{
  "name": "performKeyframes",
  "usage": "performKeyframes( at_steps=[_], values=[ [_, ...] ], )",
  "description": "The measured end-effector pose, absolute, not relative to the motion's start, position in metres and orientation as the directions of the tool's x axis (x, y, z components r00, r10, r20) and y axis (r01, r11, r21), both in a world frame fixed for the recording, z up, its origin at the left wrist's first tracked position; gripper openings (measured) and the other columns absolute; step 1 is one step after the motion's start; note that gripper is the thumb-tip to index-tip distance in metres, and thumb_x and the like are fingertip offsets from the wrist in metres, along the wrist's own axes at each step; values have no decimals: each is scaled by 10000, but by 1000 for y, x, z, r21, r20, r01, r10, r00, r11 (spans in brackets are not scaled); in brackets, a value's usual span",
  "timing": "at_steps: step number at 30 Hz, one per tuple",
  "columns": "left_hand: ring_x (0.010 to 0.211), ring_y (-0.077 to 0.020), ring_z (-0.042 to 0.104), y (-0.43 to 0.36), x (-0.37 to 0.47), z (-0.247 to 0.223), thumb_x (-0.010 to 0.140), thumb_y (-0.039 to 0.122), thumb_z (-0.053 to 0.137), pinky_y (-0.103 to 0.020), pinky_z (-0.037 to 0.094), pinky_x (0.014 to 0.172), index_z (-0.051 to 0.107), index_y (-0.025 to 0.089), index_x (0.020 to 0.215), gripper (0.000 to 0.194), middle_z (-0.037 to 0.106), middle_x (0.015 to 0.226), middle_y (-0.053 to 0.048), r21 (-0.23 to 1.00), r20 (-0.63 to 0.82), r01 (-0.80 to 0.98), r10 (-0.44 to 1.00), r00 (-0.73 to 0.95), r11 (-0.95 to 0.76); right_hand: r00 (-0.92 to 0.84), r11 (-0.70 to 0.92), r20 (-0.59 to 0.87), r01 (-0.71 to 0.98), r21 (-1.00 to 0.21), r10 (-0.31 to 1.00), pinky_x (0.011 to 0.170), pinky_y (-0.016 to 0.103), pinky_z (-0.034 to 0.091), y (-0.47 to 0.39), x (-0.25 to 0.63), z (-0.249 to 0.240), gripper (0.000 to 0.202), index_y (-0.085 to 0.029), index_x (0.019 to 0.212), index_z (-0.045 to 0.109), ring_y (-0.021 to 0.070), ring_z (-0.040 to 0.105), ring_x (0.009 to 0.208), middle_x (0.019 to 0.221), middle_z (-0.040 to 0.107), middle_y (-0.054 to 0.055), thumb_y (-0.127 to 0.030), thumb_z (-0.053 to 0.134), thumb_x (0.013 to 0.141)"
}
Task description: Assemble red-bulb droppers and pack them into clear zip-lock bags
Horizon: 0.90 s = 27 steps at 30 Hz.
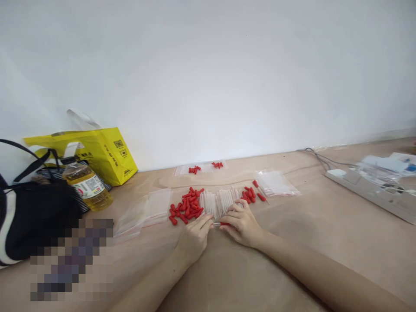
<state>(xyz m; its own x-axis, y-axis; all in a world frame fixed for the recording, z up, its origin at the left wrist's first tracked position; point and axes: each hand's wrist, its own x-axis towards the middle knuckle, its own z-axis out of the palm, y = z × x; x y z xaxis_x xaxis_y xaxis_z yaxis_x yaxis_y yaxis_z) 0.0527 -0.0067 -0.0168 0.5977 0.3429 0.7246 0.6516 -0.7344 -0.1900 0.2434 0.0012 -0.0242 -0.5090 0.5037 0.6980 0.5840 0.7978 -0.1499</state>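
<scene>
Reference: the clock centre is the clear tube (216,224) between the hands; 12 o'clock points to the wall (227,86).

Left hand (194,237): at 9 o'clock, fingers narrow, at the near end of the clear tube. Whether they pinch it cannot be told.

Right hand (244,224): at 3 o'clock, fingers closed on a red bulb (224,224), which lies in line with the clear tube.

Loose tubes (208,202): two bunches on the table (308,242), at 11 to 1 o'clock. The larger bulb pile (187,205) lies at 10 o'clock, the smaller bulb group (249,195) at 1 to 2 o'clock.

Clear bags: left stack (159,206) at 9 to 10 o'clock; right stack (277,183) at 2 o'clock; far bags (204,168), with small red bulbs, at 12 o'clock.

Surroundings: oil bottle (91,188) and yellow bag (118,151) between 9 and 10 o'clock; power strip (367,194) near 3 o'clock.
</scene>
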Motion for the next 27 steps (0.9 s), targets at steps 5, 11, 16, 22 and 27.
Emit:
performKeyframes(
  at_steps=[5,11,16,22,27],
  values=[
    [777,-162,650,-6,55,-19,869,123,306,-262,544,740,591,121,851,286,676,825,-70,-168,736,655,348,581,-737,-505,801,693,572,-178,515,858,381,218,2,238,-25,131,-195,772,600,137,497,736,624,609,-10,-263,494,809],
    [768,-165,649,-6,54,-17,857,111,324,-266,546,713,590,120,856,266,675,841,-69,-133,722,648,374,582,-750,-507,788,648,562,-251,568,855,403,232,4,242,-21,118,-214,804,616,155,501,769,651,618,-1,-287,523,797],
    [804,-146,638,-11,55,-14,835,161,431,-249,536,720,594,159,857,165,671,877,-54,84,742,668,494,453,-739,-306,550,464,333,-766,831,732,337,380,0,238,-18,286,-187,872,595,162,543,740,776,625,40,-420,609,705],
    [880,-154,606,-17,60,-5,817,174,465,-339,470,867,601,180,879,150,672,881,-35,215,720,608,545,430,-764,-198,267,299,-174,-948,933,628,263,427,-2,216,-19,348,-191,890,512,122,547,637,677,574,-12,-436,620,668],
    [1027,-225,523,-14,54,-8,777,227,519,-431,430,878,603,190,936,183,643,966,-63,194,666,661,592,454,-725,-26,313,312,117,-942,950,578,239,423,37,264,12,450,-181,1124,372,133,568,641,665,580,-18,-380,521,748]
  ],
)
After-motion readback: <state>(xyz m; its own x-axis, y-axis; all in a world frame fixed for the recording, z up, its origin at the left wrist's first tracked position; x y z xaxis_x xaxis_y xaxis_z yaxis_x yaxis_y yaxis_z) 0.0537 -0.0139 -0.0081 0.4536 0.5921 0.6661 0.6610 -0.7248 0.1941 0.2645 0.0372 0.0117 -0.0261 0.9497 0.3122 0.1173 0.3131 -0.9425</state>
